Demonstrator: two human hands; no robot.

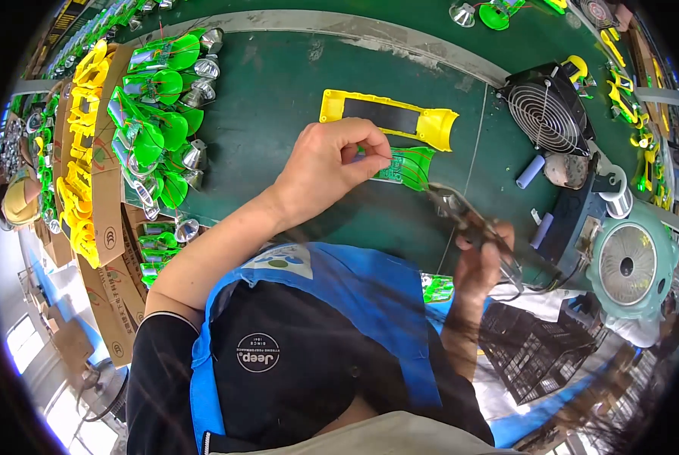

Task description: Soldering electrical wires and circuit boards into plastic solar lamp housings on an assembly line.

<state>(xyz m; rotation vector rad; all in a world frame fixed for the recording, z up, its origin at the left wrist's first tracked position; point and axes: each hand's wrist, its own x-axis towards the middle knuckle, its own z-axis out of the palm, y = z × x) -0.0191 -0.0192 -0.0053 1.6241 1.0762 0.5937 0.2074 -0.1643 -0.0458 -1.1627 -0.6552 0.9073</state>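
Observation:
My left hand (332,159) is closed in a pinch at the left end of a green circuit board (406,168) with thin red wires. What the fingertips hold is too small to make out. Just beyond the board lies a yellow plastic housing half (434,130) with a dark panel in its middle. My right hand (485,259) is wrapped round a dark, metallic hand tool (472,224). Its front end points toward the board's right edge; blur hides what kind of tool it is.
Green lamp assemblies with silver reflectors (161,136) crowd the left side, beside yellow housings (81,174) on cardboard. At right are a black fan (544,110), lilac cylinders (531,172), a wire spool (619,196) and a round green fan (626,262). A black crate (537,349) stands below.

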